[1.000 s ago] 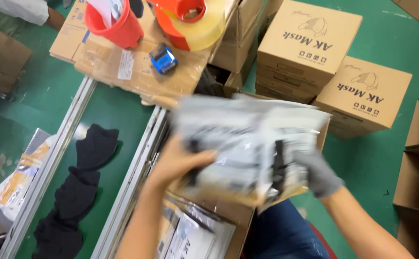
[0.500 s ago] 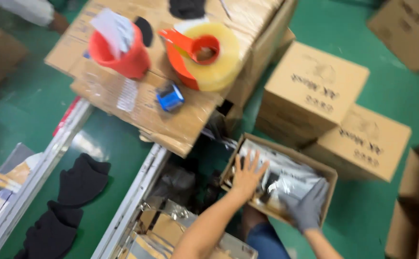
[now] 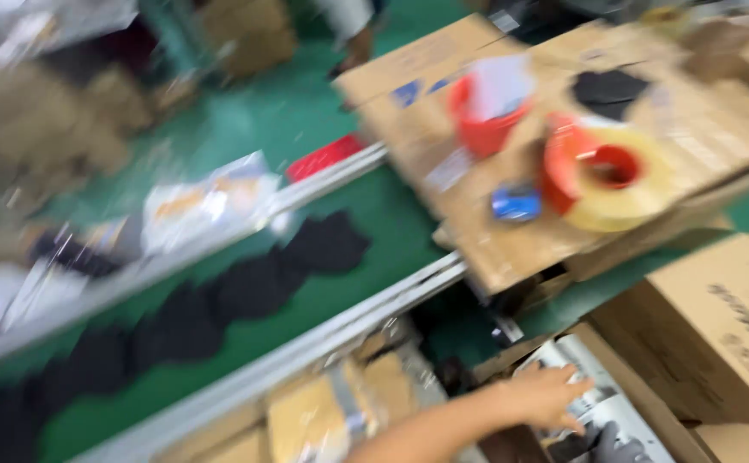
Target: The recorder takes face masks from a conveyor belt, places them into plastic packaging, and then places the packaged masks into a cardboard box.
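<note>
Motion blur smears most of the scene, but the left hand (image 3: pixel 546 396) is plain enough: it reaches in from the bottom edge with fingers spread flat, pressing on the silvery plastic packets (image 3: pixel 593 403) that lie inside an open cardboard carton (image 3: pixel 640 399) at the lower right. The fingers are apart and clamp nothing; they only rest on the top packet. Just below it, at the very bottom edge, a scrap of grey glove (image 3: pixel 619 446) marks the right hand, down among the same packets; too little of it shows to tell whether it grips anything.

Beside the carton, to the right, stands a closed brown box (image 3: pixel 717 326) with dark printing on its top. Above them, a slab of flat cardboard (image 3: pixel 511 249) serves as a work surface, carrying a big roll of yellowish tape on an orange dispenser (image 3: pixel 610 176), a small blue object (image 3: pixel 516 203), a red cup (image 3: pixel 486 116) with white stuff in it, and a black cloth piece (image 3: pixel 610 90). To the left runs a green conveyor belt (image 3: pixel 366 223) between pale metal rails, with a line of black fabric pieces (image 3: pixel 246 287) on it. Printed packets (image 3: pixel 207 201) lie beyond the far rail.
</note>
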